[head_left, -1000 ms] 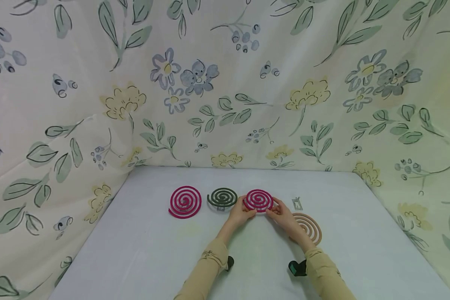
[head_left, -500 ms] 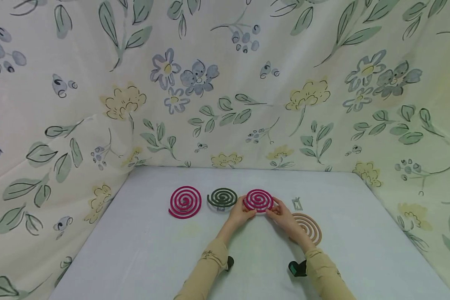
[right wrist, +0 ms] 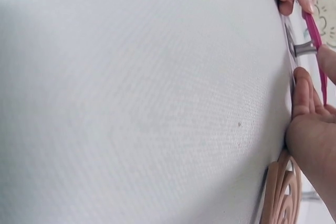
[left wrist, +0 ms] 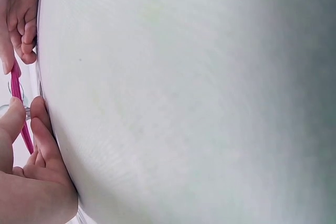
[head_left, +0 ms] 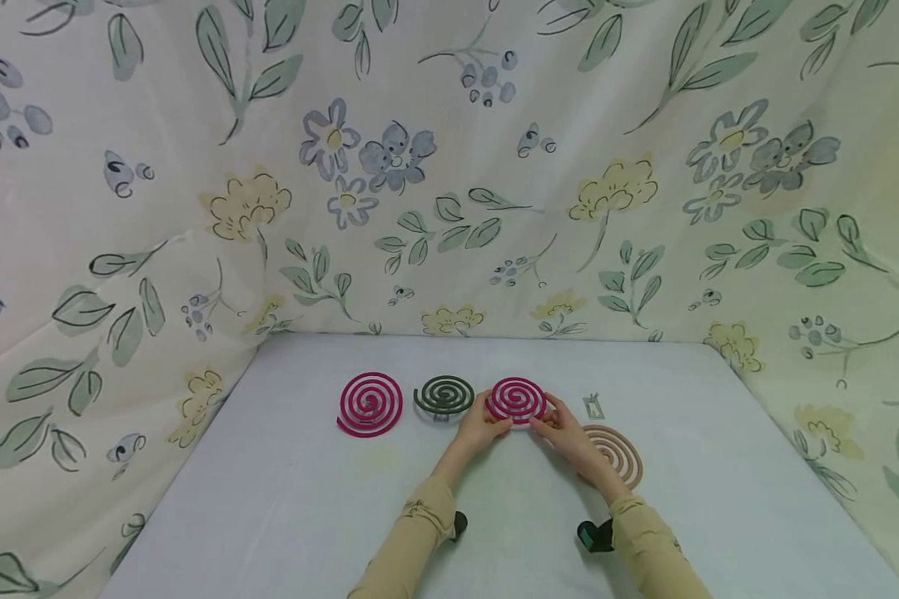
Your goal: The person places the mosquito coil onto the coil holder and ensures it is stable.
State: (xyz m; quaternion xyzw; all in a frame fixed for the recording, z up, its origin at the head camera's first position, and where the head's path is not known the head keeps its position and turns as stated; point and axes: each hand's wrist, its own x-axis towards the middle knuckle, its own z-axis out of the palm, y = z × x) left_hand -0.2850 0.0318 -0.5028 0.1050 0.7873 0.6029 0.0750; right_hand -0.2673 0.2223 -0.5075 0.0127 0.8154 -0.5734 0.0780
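At the middle of the head view, a pink spiral mosquito coil (head_left: 517, 400) is held level by both hands. My left hand (head_left: 480, 424) pinches its left edge and my right hand (head_left: 564, 431) its right edge, thumbs on the near rim. Edge-on in the right wrist view, the coil (right wrist: 316, 35) has a small metal stand (right wrist: 304, 49) beneath its middle; whether the two are fixed together is hard to tell. Left of my hands, a dark green mosquito coil (head_left: 444, 394) sits raised on a metal stand (head_left: 440, 417).
Another pink coil (head_left: 370, 403) lies farther left on the white table (head_left: 285, 499). A tan coil (head_left: 623, 449) lies partly hidden under my right forearm. Behind it is a loose metal stand (head_left: 593, 406). Floral cloth (head_left: 449, 249) hangs along the table's back.
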